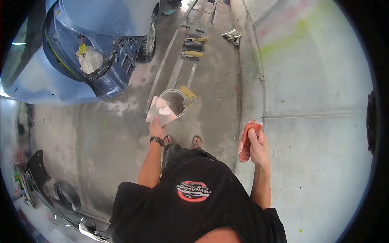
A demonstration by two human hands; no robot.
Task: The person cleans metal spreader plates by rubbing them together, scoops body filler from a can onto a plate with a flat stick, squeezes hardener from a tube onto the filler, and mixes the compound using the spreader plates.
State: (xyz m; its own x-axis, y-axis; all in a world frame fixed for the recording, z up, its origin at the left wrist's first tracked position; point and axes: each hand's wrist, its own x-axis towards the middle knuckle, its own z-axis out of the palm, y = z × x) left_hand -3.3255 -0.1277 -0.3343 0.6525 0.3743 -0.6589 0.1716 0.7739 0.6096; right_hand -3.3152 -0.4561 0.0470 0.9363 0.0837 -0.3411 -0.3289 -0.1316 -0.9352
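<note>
My left hand (pixel 157 128) is closed on the near edge of a thin, pale pink board (pixel 155 112), which carries a white dab of paste (pixel 164 111). Just beyond and partly under the board stands a round bucket (pixel 176 97), with a yellow piece (pixel 189 94) at its right rim. On the right, my right hand (pixel 258 145) grips a red block (pixel 249 135), its thumb across the face. Whitish material shows at the block's edges. The block is close to the pale wall panel; whether they touch is unclear.
A blue car (pixel 105 20) with an opened body section stands at the upper left. Sanding blocks (pixel 193 46) lie on metal rails ahead. Crumpled foil (pixel 232 36) lies beside the right wall (pixel 308 89). A tyre (pixel 67 196) and car parts are at the lower left.
</note>
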